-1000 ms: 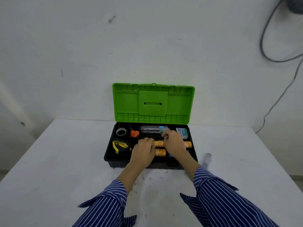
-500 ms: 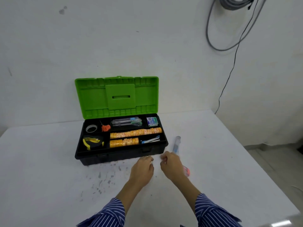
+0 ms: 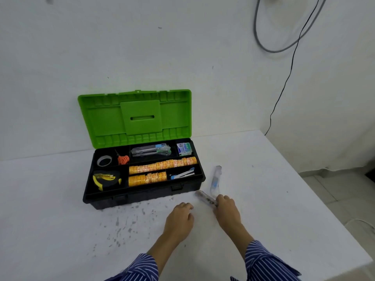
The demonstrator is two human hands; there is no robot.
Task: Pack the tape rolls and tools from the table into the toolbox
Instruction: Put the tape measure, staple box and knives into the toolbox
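- Tool in clear wrap lies on tabletop just right of toolbox, near end under right hand; a second wrapped tool just behind it
- Likely light, stiff, wrap slippery; take it mid-length across the width
- Right hand fingers curled round the tool's near end, wrist low
- Left hand relaxed, loosely curled, holding nothing, hands apart
- Toolbox lid up, tape rolls already inside

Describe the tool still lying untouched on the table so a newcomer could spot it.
Find the open green-lidded toolbox. Just right of it, on the white table, lies a clear packaged tool with a blue end. The one beside it is gripped by the right hand.
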